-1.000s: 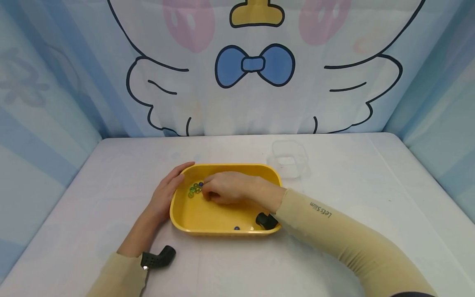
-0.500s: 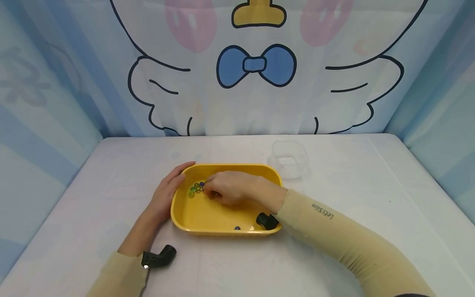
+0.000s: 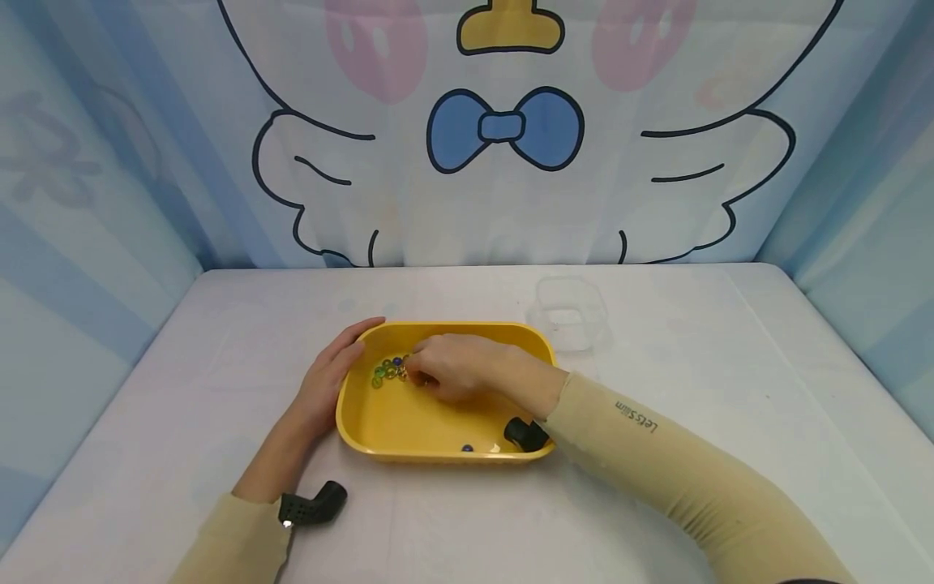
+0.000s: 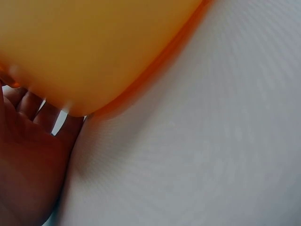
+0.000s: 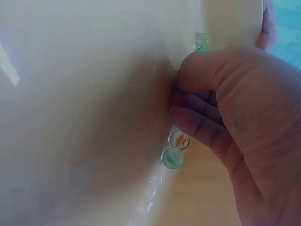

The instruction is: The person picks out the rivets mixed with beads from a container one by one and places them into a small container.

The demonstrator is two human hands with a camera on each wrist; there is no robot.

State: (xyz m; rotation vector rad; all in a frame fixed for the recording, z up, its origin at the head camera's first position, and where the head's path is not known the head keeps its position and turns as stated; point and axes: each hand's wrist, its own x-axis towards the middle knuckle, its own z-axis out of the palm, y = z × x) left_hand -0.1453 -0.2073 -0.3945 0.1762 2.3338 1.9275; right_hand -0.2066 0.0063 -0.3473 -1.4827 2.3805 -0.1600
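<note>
A yellow tray (image 3: 409,426) stands on the table. My left hand (image 3: 321,385) holds its left end, the thumb at the rim and the fingers along the outside; the left wrist view shows several fingers against the outer wall. My right hand (image 3: 456,369) reaches inside, fingers curled together by a cluster of glass marbles (image 3: 378,381) near the left wall. A green-swirled marble (image 5: 172,158) and an orange-swirled marble (image 5: 180,140) lie just beside the fingers in the right wrist view. Whether a marble is pinched between the fingertips is hidden.
A single blue marble (image 3: 467,448) lies by the tray's near wall. A clear plastic container (image 3: 572,312) stands behind the tray's right end. The white table (image 3: 693,365) is bounded by a printed curtain (image 3: 503,211) at the back and sides.
My right hand has shifted slightly right and away within the tray, uncovering more marbles beside its fingertips. My left hand keeps its place at the tray's left end.
</note>
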